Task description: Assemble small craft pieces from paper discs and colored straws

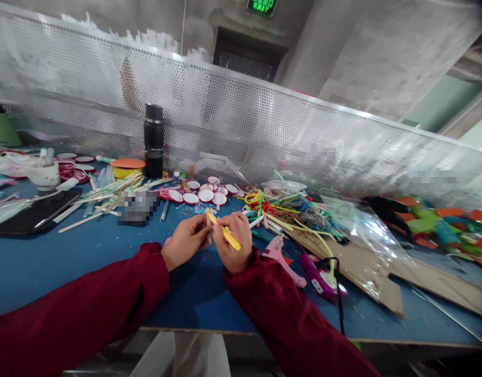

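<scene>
Both hands meet at the centre of the frame, just above the blue table (87,262). The right hand (235,242) is closed around a yellow strip (225,232), which runs diagonally from the upper left down to the lower right across its fingers. The left hand (185,242) is closed too, its fingertips pinching the strip's upper end; it may also hold a small pale piece there, but the view is too blurred to confirm. Both sleeves are dark red.

Just beyond the hands lie round white discs (205,195) with red rims. A tangle of coloured cords (296,207) sits to the right of centre. A pink glue gun (282,255) lies near the right wrist, with cardboard (367,267) further right. A black flask (153,140) stands upright at upper left, before a perforated metal screen (264,125). Wooden sticks (107,192) lie at left.
</scene>
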A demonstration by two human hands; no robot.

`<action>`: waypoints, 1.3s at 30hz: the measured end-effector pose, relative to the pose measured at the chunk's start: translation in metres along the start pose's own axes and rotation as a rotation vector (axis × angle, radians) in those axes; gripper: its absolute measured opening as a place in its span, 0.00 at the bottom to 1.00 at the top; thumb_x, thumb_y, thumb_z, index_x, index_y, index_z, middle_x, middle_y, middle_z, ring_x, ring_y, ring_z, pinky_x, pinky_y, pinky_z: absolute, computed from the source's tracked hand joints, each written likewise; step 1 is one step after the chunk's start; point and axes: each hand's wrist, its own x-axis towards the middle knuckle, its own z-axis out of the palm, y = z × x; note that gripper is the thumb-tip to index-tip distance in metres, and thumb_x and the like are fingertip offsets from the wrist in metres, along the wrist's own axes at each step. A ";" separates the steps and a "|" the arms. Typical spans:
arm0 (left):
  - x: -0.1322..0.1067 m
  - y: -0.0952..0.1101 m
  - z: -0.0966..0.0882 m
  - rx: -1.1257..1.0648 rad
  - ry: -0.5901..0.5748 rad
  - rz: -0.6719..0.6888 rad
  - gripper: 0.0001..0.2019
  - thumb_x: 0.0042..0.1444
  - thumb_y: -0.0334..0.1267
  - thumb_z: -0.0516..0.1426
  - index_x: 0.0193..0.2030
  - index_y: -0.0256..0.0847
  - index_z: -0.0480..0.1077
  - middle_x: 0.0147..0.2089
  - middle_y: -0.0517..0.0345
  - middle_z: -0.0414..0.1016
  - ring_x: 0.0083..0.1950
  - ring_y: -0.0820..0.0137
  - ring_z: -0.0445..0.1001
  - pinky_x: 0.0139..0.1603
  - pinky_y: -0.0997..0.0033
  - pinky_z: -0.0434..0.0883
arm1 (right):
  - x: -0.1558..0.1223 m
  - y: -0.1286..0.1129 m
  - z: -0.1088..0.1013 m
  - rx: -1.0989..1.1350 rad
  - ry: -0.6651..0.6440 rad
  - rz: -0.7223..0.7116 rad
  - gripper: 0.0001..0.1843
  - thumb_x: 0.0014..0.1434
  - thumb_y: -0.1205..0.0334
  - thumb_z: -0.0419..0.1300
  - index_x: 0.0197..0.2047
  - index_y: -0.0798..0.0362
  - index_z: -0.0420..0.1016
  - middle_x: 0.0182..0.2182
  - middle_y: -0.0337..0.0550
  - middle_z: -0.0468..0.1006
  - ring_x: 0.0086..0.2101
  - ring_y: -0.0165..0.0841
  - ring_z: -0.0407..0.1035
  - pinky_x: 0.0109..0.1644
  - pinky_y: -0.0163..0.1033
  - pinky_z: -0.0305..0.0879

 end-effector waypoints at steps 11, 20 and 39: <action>0.001 0.001 0.000 0.000 -0.001 0.004 0.15 0.61 0.49 0.54 0.32 0.39 0.64 0.23 0.64 0.65 0.21 0.76 0.63 0.22 0.76 0.62 | 0.001 -0.001 0.000 -0.011 0.004 -0.002 0.02 0.60 0.66 0.57 0.37 0.50 0.68 0.30 0.39 0.77 0.33 0.34 0.71 0.48 0.48 0.64; 0.000 -0.002 -0.001 0.019 0.005 -0.002 0.15 0.61 0.49 0.54 0.31 0.39 0.64 0.23 0.64 0.66 0.21 0.76 0.63 0.22 0.76 0.62 | 0.001 -0.001 0.000 -0.018 0.000 0.002 0.02 0.60 0.67 0.57 0.37 0.50 0.68 0.30 0.39 0.76 0.33 0.33 0.70 0.49 0.47 0.64; 0.000 0.000 0.000 -0.016 0.012 -0.007 0.15 0.59 0.50 0.56 0.32 0.39 0.64 0.23 0.65 0.65 0.21 0.77 0.62 0.23 0.76 0.62 | -0.001 -0.002 0.001 -0.006 -0.001 0.013 0.02 0.59 0.66 0.58 0.37 0.49 0.69 0.30 0.38 0.77 0.33 0.33 0.71 0.53 0.48 0.63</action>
